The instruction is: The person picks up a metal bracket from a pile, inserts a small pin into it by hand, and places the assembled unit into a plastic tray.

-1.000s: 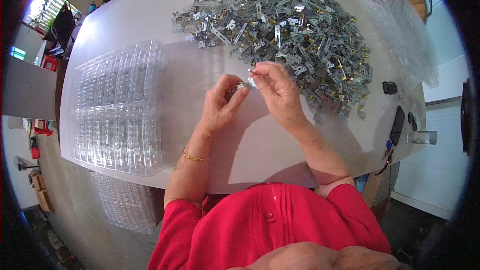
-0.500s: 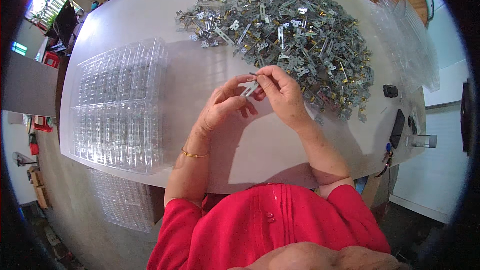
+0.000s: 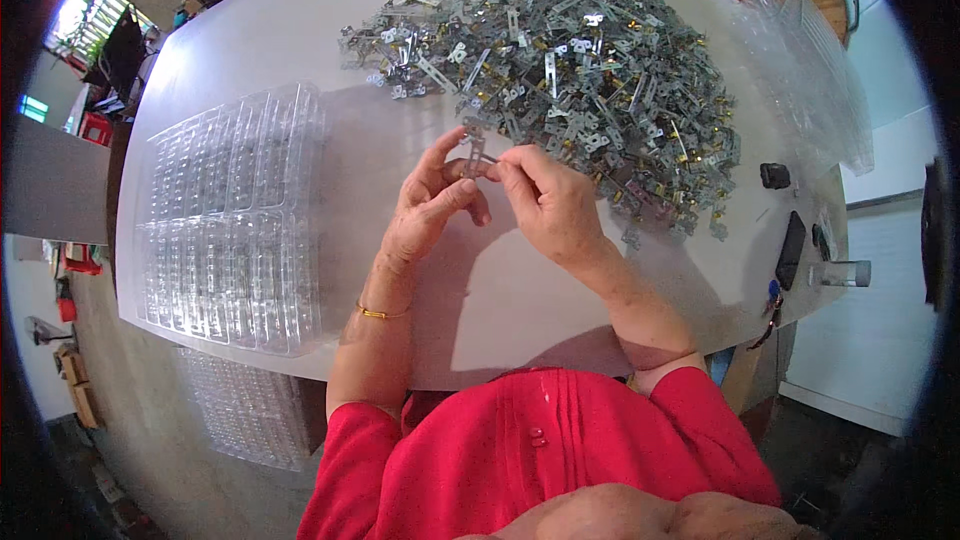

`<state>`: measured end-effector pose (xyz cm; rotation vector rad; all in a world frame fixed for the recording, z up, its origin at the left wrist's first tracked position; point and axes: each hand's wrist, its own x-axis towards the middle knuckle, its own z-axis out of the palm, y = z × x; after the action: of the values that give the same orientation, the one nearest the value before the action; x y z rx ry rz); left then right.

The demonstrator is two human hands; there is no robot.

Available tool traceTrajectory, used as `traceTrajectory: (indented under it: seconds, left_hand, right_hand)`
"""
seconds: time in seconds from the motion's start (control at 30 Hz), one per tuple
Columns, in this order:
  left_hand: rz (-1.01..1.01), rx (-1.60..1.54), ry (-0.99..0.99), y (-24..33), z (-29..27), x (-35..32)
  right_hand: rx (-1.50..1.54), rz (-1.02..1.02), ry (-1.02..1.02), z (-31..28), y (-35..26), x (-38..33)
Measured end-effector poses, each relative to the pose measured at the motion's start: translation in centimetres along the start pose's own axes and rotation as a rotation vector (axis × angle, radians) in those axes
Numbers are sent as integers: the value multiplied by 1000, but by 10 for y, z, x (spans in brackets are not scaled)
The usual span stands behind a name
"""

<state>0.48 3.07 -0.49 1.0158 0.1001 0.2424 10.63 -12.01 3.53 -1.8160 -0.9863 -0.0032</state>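
Note:
Over the middle of the table, my left hand (image 3: 428,208) holds a small, flat metal bracket (image 3: 475,148) with an open slot, upright at its fingers. My right hand (image 3: 552,204) is closed in a pinch beside it. A thin dark piece (image 3: 489,158) runs from its fingertips to the bracket; whether it is a separate pin or part of the bracket I cannot tell. Just beyond both hands spreads a big heap of loose metal brackets (image 3: 590,70), grey with some brass-coloured bits.
Clear plastic trays (image 3: 230,225) with rows of metal parts lie on the left of the table (image 3: 385,140). More trays (image 3: 245,405) stand below its edge. Clear plastic sheets (image 3: 810,80), a black block (image 3: 775,176), a dark oblong case (image 3: 792,248) and a clear cylinder (image 3: 842,274) lie at the right.
The bracket has turned from slanting to upright and moved slightly left and up. My left fingers have spread somewhat, and my right hand has dropped a little lower.

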Motion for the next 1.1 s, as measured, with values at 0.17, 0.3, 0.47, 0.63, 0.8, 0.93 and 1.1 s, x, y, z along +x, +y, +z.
traceTrajectory:
  seconds: [0.17, 0.3, 0.47, 0.63, 0.8, 0.93, 1.1]
  left_hand:
    - [82, 75, 11, -7, -6, 2]
    - [60, 131, 14, -6, -1, 2]
    - [20, 291, 34, -4, 5, 1]
    - [43, 477, 9, -6, 9, 1]
    - [68, 554, 22, -5, 10, -2]
    - [90, 621, 33, -5, 13, 0]
    - [115, 652, 29, -10, 7, 0]
  right_hand:
    - [-68, -29, -29, 2, 6, -1]
    - [-103, -26, -72, 1, 5, -3]
    - [-239, -114, -133, 1, 7, -7]
    - [-305, -164, -229, 2, 10, -10]
    - [-310, -140, -226, -2, 7, -6]
    - [-297, -123, -184, -2, 15, -4]
    - [-299, -125, -241, 1, 12, -7]
